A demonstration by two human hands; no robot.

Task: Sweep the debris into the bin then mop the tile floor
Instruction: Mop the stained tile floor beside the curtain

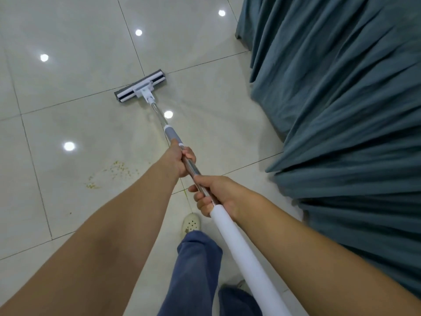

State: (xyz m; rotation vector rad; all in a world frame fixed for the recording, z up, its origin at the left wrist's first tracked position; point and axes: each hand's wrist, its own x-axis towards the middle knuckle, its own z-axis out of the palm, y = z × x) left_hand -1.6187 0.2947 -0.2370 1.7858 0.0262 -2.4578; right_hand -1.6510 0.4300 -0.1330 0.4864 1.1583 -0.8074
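Two hands were clamped on the mop handle (193,169). The right hand (211,197) wrapped it nearest the body, where the white sleeve (239,252) met bare metal. The left hand (182,160) gripped further down, just short of the grey collar (173,136). Left of that hand, a scatter of yellowish debris (118,168) lay on the tile floor (68,87), and no bin was in view. Farther out, the mop head (140,88) rested flat on the tiles, near the hanging teal cloth (341,110) but apart from it. The stroke probably called for even downward pressure from the forward hand and straight, overlapping passes. The crumbs looked likely to smear if the wet head ran through them, so they wanted clearing first.
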